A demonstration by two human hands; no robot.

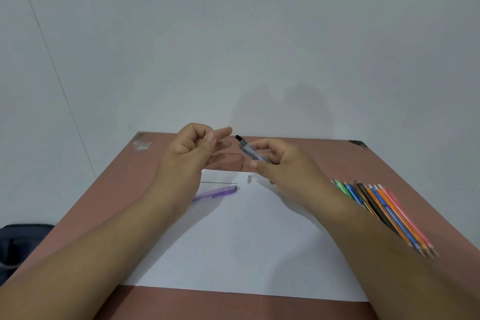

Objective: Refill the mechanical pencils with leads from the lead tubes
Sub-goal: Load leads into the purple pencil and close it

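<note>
A reddish-brown table (324, 158) with a matte, slightly scuffed top carries a smooth white sheet of paper (246, 241) that lies square to its near edge. On the paper's far left part rests a slim translucent purple mechanical pencil (217, 193), lying slantwise, partly hidden behind the left wrist. Just beyond it, toward the paper's far edge, lies a hair-thin dark lead (219, 183), straight and parallel to that edge. A small pale cap-like piece (249, 179), rounded at one end, sits near the middle of the paper's far edge. Along the table's right edge lies a fanned bundle of thin coloured pencils (384, 213) in green, blue, black, orange and pink, their tips pointing toward the near right corner.

Both hands are raised above the far part of the paper. The left hand (191, 149) has its fingers curled, thumb and forefinger pinching something fine and clear that juts toward the right; what it is I cannot tell. The right hand (281, 161) holds a clear, flat-sided lead tube (250, 151) between thumb and fingertips, tilted, its black-tipped end up and pointing toward the left hand, close to it but apart.

A dark bag (20, 244) sits below the table's left edge.
</note>
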